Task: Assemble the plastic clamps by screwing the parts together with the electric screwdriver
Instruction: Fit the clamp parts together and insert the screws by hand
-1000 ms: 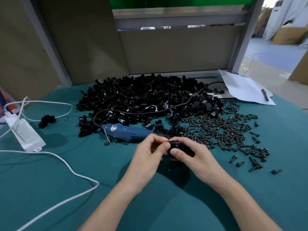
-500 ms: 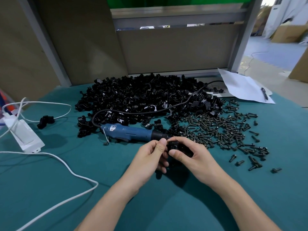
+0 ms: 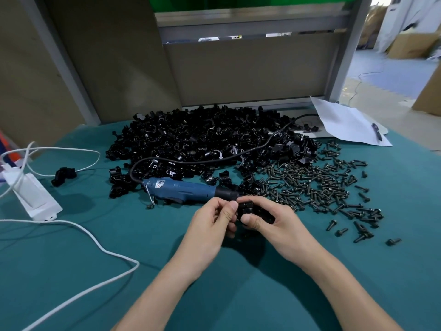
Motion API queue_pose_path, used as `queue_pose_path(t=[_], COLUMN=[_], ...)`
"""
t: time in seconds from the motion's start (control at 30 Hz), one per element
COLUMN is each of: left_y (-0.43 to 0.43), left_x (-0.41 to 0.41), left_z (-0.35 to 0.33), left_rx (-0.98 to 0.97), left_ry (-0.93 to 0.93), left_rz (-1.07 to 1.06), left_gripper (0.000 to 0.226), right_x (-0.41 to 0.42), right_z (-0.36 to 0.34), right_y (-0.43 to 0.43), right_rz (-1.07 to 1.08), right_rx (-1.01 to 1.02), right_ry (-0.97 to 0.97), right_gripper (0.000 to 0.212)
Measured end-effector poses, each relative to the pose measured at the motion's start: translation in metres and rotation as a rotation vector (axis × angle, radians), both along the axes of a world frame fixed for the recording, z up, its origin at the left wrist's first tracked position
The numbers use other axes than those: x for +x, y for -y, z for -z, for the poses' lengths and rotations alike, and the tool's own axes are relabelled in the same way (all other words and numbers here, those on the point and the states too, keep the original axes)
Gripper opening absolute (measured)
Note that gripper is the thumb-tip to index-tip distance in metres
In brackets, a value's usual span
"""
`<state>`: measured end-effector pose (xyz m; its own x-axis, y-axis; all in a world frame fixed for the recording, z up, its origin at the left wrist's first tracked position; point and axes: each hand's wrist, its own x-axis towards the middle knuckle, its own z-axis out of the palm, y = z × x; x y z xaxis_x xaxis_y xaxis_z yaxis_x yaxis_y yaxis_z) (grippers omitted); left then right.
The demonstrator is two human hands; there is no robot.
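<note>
Small black clamp [image 3: 248, 209] just beside flat blue screwdriver [image 3: 183, 189]

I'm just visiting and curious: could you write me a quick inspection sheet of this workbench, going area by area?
Surface: teal cloth covers the table.
Job's things: clamp in hand; pile of black clamp parts; screws scattered to its right; electric screwdriver lying unused.
Clutter: lone black clamp, white adapter, paper with pen.
Hands: left hand and right hand both grip the clamp.
Cables: black cord across the pile; white cable looping at left.
Surroundings: grey frame with brown panels; cardboard boxes beyond.
</note>
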<state>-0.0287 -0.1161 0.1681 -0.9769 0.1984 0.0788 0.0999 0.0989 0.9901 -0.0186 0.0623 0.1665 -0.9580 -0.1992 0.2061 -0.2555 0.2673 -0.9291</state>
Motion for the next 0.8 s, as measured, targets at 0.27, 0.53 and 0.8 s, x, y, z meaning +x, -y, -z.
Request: queue_pose_path(t=[0.27,0.53,0.8], left_y=[0.000,0.000,-0.005], left_x=[0.000,0.004,0.007], left_z=[0.002,0.004,0.010], left_rx=[-0.039,-0.204,-0.884], left_ry=[-0.087,-0.208,-0.597], left_rz=[-0.017,-0.061,0.040], left_gripper=[0.016,0.026,0.030], right_x=[-0.001,-0.007,-0.012], right_z=[0.001,-0.016,-0.019], right_y=[0.001,-0.016,-0.043], right_rz=[0.002,0.079,0.273], right_rx=[-0.171,-0.839,-1.460], right_ry=[0.099,0.215,0.274], right_gripper=[0.032,0.036,0.037])
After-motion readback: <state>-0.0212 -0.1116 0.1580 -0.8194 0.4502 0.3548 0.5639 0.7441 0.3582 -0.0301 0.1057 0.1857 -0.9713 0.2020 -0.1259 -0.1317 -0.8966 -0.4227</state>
